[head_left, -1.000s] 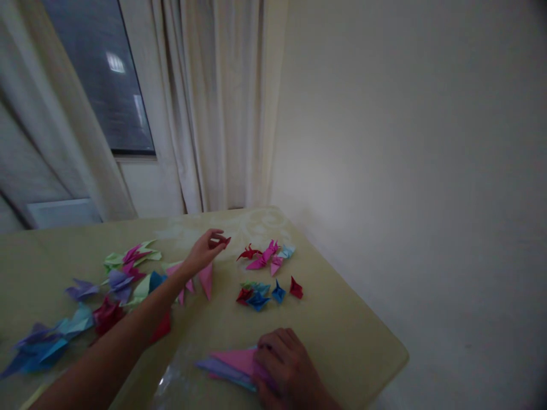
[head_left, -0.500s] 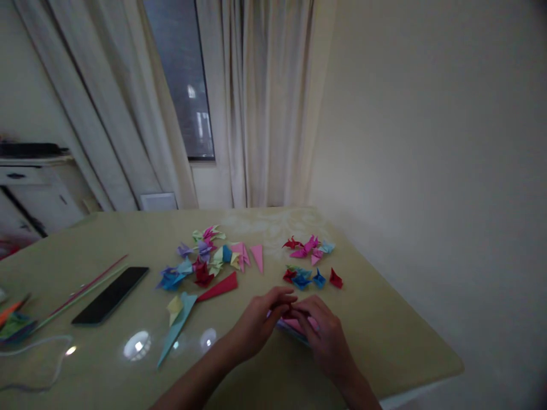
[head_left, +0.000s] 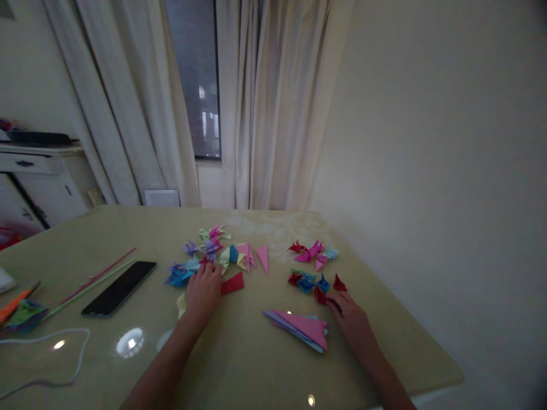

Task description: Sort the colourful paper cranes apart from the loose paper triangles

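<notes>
My left hand (head_left: 205, 287) reaches over the left pile of folded paper, fingers stretched and slightly apart, at a dark red origami piece (head_left: 207, 260) that it mostly covers. Just beside the palm lies a flat red folded strip (head_left: 233, 283). My right hand (head_left: 351, 322) pinches a small red origami piece (head_left: 319, 295) between thumb and fingers, close to the front of a row of blue origami pieces (head_left: 306, 283). Between my hands rests a stack of folded pink, purple and blue paper triangles (head_left: 299, 327).
Pink folded triangles (head_left: 263, 259) and more origami lie around the left pile; magenta origami (head_left: 314, 250) sits farther back on the right. A black phone (head_left: 119, 289), thin sticks (head_left: 96, 279) and a white cord (head_left: 83, 356) are at left. A wall (head_left: 427, 199) borders the table's right side.
My hands have moved apart from above the paper stack. The left went left to the origami pile; the right shifted slightly right, holding a red piece near the row. The stack is now uncovered.
</notes>
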{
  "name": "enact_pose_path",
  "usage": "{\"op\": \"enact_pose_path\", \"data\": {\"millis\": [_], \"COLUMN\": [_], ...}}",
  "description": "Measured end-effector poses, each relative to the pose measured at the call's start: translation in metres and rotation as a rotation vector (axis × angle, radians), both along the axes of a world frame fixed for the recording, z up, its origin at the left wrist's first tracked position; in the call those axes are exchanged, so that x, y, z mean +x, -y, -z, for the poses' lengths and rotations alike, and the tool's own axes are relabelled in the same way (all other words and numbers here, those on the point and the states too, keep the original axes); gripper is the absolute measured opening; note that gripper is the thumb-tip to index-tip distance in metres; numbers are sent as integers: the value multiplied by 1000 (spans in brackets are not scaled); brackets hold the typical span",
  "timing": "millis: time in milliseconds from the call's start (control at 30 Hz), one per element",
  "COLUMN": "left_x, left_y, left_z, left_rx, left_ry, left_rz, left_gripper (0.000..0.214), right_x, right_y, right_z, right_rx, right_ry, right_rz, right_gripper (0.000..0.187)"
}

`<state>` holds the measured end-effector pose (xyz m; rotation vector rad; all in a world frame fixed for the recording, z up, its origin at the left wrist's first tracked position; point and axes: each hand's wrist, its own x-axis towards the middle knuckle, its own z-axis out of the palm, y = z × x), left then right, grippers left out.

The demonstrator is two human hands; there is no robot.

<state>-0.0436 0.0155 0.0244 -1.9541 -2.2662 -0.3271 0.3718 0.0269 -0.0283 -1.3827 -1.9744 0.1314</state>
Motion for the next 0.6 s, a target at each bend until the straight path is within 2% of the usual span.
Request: {"op": "enact_pose_path", "data": {"millis": [133,233,367,433,533,600], "left_x": [-10,-23,-68,-93,-120,-130], "left_y": [-3,-10,-31,-46,-68,-81], "left_z": [10,8,-3,-6,-6,-3], "left_rx": [-37,13,180,208,160,94], "left_ry": [33,97,213,230,252,290], "left_rz": [37,38,-79,-142,-182,-134], "left_gripper": [31,30,37,40,43,42], "right_x": [-8,-9,-6,-5,-8,-10], "right_y": [-1,6,13,13,12,11], "right_z": [3,2,1,2,4,4], "right_rx": [37,70,100,112,141,155], "right_ry": [-18,-26,-46,-61,-35,0], "right_rz": [58,63,76,76,57,45], "right_gripper": [31,35,34,33,32,31]}}
